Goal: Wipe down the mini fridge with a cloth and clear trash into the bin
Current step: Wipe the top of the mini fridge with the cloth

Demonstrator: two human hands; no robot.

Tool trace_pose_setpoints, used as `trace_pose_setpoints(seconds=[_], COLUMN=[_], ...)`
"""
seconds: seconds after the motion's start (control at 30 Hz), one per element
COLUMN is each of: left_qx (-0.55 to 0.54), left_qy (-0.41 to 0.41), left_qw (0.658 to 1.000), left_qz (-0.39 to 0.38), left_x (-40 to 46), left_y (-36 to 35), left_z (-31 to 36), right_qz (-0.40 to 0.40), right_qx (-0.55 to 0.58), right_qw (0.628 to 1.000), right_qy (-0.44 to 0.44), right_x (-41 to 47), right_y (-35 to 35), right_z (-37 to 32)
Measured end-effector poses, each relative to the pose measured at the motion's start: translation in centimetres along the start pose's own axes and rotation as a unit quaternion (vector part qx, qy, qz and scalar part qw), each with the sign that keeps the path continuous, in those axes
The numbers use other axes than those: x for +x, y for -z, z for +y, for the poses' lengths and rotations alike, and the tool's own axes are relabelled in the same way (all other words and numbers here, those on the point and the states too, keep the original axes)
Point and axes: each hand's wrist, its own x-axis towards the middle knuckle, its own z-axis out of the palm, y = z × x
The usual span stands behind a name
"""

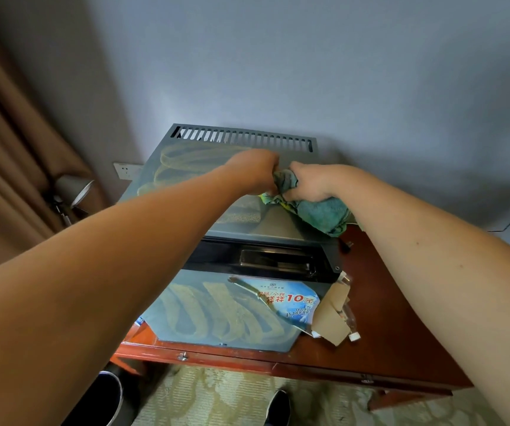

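Both hands are closed on a teal cloth point(318, 210) above the top of the mini fridge point(204, 167). The left hand point(255, 170) is a tight fist, knuckles turned away from the camera, gripping the cloth's left end. The right hand point(310, 182) sits just beside it, fingers curled around the bunched middle of the cloth, whose loose bulk hangs down to the right over the fridge's front right corner. Both forearms reach forward from the lower corners of the view and meet over the fridge.

The fridge's grey top reflects a pale swirl pattern and has a slotted vent point(244, 138) along its back edge, near the wall. Its door point(216, 315) lies open toward the camera, also reflecting. On the door's right part rests a torn blue printed card point(287, 298), and just beside that a piece of brown cardboard point(333, 312) with a clear plastic bottle point(350, 318). The fridge stands on a red-brown wooden desk point(395, 318). At left hang brown curtains point(8, 133).
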Motion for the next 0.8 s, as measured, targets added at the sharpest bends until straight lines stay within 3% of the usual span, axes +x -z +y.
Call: trace_pose_setpoints(seconds=[0.17, 0.53, 0.8], left_qx=[0.047, -0.008, 0.001], left_qy=[0.019, -0.047, -0.041], left_qw=[0.998, 0.994, 0.997], left_qz=[0.021, -0.097, -0.068], left_x=[-2.4, -8.6, -7.1], left_y=[-0.2, 2.8, 1.6], left_z=[1.1, -0.8, -1.8], right_qz=[0.099, -0.056, 0.022], right_qx=[-0.042, -0.021, -0.081], right_qw=[0.994, 0.998, 0.996], right_qy=[-0.019, -0.004, 0.018], right_x=[-1.9, -7.3, -6.4], right_y=[-3.2, -2.7, -3.7], right_z=[-1.3, -4.7, -5.6])
